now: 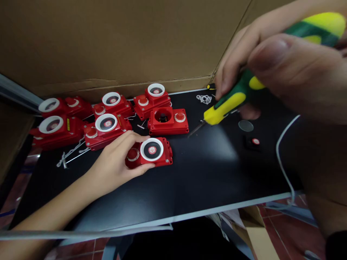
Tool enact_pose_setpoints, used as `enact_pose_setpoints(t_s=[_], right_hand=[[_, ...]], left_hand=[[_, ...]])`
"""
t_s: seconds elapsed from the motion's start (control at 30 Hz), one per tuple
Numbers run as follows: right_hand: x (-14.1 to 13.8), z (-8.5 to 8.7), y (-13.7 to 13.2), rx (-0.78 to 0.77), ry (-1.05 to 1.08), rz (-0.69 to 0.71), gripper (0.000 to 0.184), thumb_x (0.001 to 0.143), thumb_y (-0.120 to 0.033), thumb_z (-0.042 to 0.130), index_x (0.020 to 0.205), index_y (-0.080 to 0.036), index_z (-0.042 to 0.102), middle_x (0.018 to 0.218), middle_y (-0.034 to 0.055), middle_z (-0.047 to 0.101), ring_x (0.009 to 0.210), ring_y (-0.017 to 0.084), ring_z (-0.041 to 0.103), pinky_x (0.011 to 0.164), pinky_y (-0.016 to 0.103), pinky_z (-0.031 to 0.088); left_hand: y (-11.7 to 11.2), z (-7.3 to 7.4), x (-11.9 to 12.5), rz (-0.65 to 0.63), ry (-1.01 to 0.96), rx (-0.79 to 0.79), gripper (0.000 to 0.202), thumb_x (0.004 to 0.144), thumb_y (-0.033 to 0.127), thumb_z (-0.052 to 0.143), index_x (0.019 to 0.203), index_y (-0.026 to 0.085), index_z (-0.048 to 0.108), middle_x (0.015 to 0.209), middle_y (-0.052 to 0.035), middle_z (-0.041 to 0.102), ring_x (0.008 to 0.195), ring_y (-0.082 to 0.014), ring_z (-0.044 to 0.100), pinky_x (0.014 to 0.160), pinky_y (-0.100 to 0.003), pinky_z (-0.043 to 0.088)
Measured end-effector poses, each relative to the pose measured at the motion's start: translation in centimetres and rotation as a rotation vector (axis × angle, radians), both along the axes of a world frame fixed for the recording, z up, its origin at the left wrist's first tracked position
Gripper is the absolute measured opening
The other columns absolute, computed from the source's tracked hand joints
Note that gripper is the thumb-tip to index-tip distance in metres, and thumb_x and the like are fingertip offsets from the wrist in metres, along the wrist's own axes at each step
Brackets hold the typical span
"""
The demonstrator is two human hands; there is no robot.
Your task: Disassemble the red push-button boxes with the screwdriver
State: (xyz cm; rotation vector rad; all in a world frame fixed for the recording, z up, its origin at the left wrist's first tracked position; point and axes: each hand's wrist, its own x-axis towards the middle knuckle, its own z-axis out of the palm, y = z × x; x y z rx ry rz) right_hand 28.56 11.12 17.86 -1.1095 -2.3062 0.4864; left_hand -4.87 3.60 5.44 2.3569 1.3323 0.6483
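Observation:
My left hand grips a red switch box with a white-ringed round window, lying on the black table. Its thumb and fingers close round the box's left end. My right hand is raised close to the camera at the upper right. It is closed round the handle of a green and yellow screwdriver. The thin metal shaft points down-left toward the table, to the right of an open red box that has no window.
Several more red switch boxes are clustered at the back left against a cardboard wall. A clear round lens, a small black part, white string loops and a white cable lie on the right.

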Motion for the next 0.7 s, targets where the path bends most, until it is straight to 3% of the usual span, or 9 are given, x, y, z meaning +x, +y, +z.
enact_pose_setpoints(t_s=[0.1, 0.17, 0.27, 0.53, 0.7], right_hand=[[-2.2, -0.9, -1.3, 0.019, 0.162, 0.143, 0.036, 0.109, -0.045, 0.066, 0.078, -0.027, 0.073, 0.067, 0.0011, 0.07, 0.054, 0.014, 0.058, 0.054, 0.036, 0.04], [-3.5, -1.4, -1.6, 0.016, 0.128, 0.252, 0.031, 0.108, -0.039, 0.067, 0.079, -0.026, 0.071, 0.065, -0.0031, 0.067, 0.058, 0.013, 0.058, 0.058, 0.033, 0.044], [-4.5, -2.4, -1.4, 0.005, 0.101, 0.323, 0.027, 0.105, -0.039, 0.07, 0.081, -0.026, 0.069, 0.072, -0.002, 0.068, 0.063, 0.016, 0.058, 0.061, 0.034, 0.045], [-5.0, -3.7, -0.8, -0.014, 0.099, 0.333, 0.029, 0.107, -0.037, 0.064, 0.08, -0.024, 0.067, 0.069, -0.0046, 0.061, 0.061, 0.012, 0.046, 0.064, 0.03, 0.041], [-5.2, -3.4, -0.5, -0.118, 0.113, 0.28, 0.031, 0.104, -0.036, 0.067, 0.077, -0.022, 0.066, 0.064, -0.0038, 0.064, 0.057, 0.011, 0.055, 0.06, 0.028, 0.044]], left_hand=[[0.0, 0.1, 0.3, 0.039, -0.045, -0.023, 0.045, 0.095, 0.055, 0.083, 0.12, 0.023, 0.064, 0.114, -0.0086, 0.077, 0.099, -0.0292, 0.077, 0.09, -0.041, 0.064], [-0.1, 0.1, 0.5, 0.049, -0.053, -0.027, 0.043, 0.094, 0.054, 0.083, 0.118, 0.023, 0.064, 0.115, -0.009, 0.077, 0.101, -0.0307, 0.078, 0.089, -0.043, 0.064], [-0.2, 0.1, 0.5, 0.05, -0.042, -0.041, 0.042, 0.096, 0.053, 0.081, 0.121, 0.024, 0.064, 0.122, -0.0111, 0.077, 0.11, -0.0341, 0.077, 0.091, -0.045, 0.064], [-0.2, -0.2, 0.4, 0.037, -0.042, -0.042, 0.045, 0.095, 0.055, 0.083, 0.12, 0.023, 0.063, 0.121, -0.0107, 0.076, 0.108, -0.0328, 0.076, 0.09, -0.045, 0.062], [0.1, -0.5, 0.1, -0.003, -0.037, 0.015, 0.044, 0.095, 0.054, 0.084, 0.117, 0.023, 0.061, 0.111, -0.0047, 0.072, 0.097, -0.0264, 0.073, 0.084, -0.038, 0.059]])
